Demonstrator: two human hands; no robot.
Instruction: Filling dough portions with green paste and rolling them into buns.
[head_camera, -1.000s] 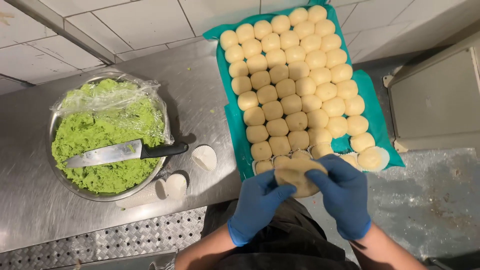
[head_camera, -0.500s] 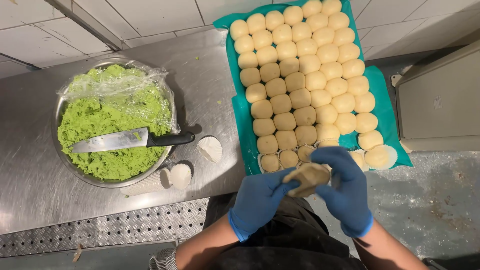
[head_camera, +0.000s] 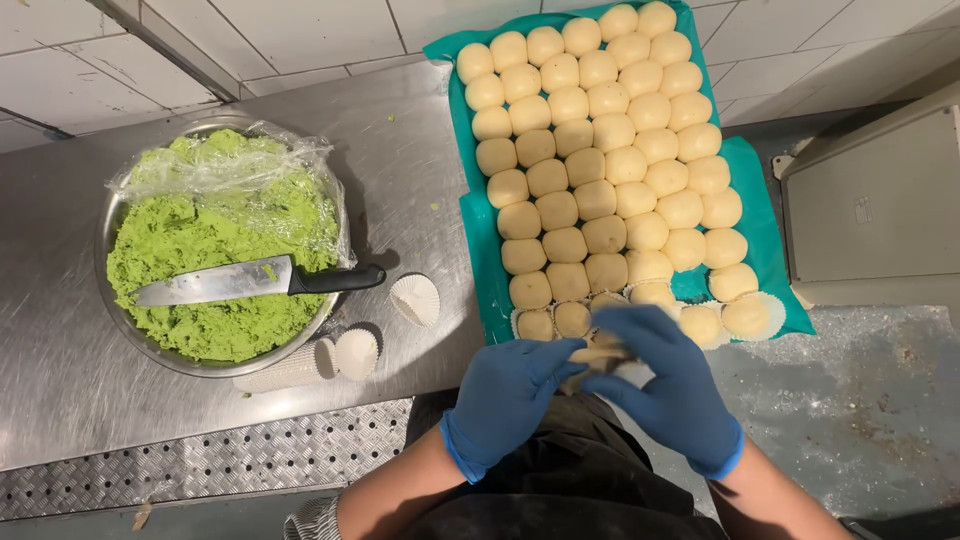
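Observation:
Both hands wear blue gloves and close together around a pale piece of dough (head_camera: 598, 353) just below the near edge of the tray. My left hand (head_camera: 508, 398) cups it from the left, my right hand (head_camera: 668, 385) folds over it from the right. Most of the piece is hidden by the fingers. In front of them lies a teal tray (head_camera: 758, 175) packed with several rows of pale round dough balls (head_camera: 592, 160); a few at the near edge sit in white paper cups (head_camera: 752, 316).
A steel bowl (head_camera: 112, 225) of green paste (head_camera: 215, 325), partly under plastic film, sits at left on the steel counter (head_camera: 400, 160), with a black-handled knife (head_camera: 255, 281) lying on the paste. White paper cups: a lying stack (head_camera: 300, 364) and a loose cup (head_camera: 415, 299). A grey lidded box (head_camera: 875, 200) stands at right.
The flat dough piece has been gathered up between both hands and is now mostly enclosed by the fingers. The view has shifted slightly.

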